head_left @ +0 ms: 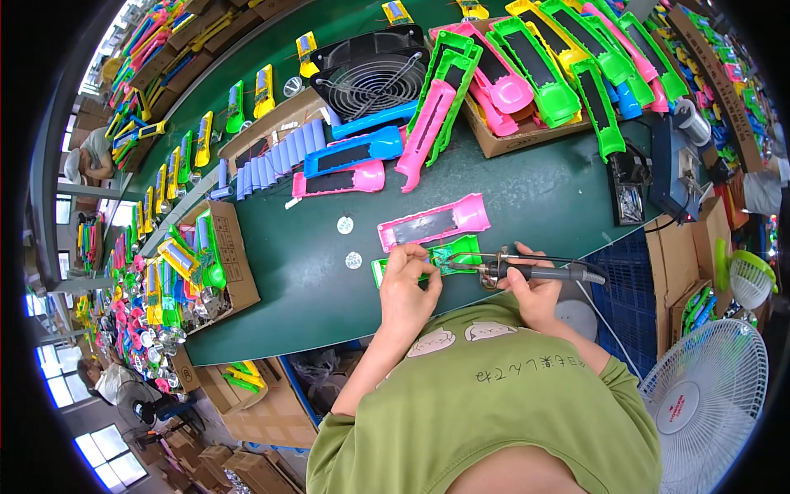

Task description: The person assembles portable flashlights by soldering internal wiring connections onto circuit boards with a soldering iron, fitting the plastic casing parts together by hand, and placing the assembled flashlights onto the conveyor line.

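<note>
Green plastic is the workpiece: we note a green torch casing (436,257) lying flat at the near edge of the green counter (527,198), just in front of a pink casing (434,222) that lies open side up. In our judgement the soldering step is in hand, with the joint inside the green casing being worked.

Our left hand (409,284) rests on the casing, fingers curled and pressed together, pinching something small at the casing's top edge; we cannot tell whether it is a wire or a tab. Our right hand (527,284) is closed around the handle of a soldering iron (527,270), held nearly level, its tip pointing left toward the casing and meeting it close to the left fingertips. Both forearms come up from the lower edge, wrists bent inward toward each other.

We judge that the next move calls for a steady tip and fingers kept off the hot metal.

Also present: two silver discs (349,241) on the counter, a black fan (370,78), and cardboard boxes of coloured casings (559,66) beyond.
</note>
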`<state>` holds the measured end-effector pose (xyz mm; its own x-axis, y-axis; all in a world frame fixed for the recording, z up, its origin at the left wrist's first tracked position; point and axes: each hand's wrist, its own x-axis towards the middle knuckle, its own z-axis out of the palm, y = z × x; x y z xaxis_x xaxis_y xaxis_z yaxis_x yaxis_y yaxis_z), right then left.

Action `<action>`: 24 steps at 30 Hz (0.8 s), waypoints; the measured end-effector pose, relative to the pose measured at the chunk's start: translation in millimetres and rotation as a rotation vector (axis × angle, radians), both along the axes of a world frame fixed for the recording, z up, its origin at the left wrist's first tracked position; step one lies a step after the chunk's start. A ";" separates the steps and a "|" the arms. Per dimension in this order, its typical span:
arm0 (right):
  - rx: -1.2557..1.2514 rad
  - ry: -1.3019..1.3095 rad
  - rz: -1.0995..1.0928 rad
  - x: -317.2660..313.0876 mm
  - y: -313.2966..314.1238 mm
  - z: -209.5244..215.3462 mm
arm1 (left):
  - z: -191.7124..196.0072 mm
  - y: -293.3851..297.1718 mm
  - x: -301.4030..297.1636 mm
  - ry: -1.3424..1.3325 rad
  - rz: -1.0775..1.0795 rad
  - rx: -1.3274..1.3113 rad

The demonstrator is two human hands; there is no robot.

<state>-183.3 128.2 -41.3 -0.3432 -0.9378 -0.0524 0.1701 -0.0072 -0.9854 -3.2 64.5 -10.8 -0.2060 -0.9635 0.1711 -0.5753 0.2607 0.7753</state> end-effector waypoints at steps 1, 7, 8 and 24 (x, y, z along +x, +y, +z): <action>0.004 -0.009 -0.007 0.4 -0.4 0.1 | 0.1 -0.3 -0.2 0.000 0.000 0.000; 0.042 -0.024 -0.009 -1.0 -0.2 10.6 | 0.6 -1.6 -1.2 -0.020 0.004 -0.020; 0.075 -0.082 -0.012 -1.3 -0.1 14.2 | 0.3 -2.0 -1.2 -0.027 0.000 -0.032; -0.091 -0.083 -0.019 -7.6 6.7 2.3 | 3.5 -4.6 0.6 -0.047 -0.043 0.050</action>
<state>-190.9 134.9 -39.1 -0.3593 -0.9332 0.0036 0.2497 -0.0999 -0.9632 -2.6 60.0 -7.4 -0.2541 -0.9607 0.1117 -0.6006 0.2472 0.7604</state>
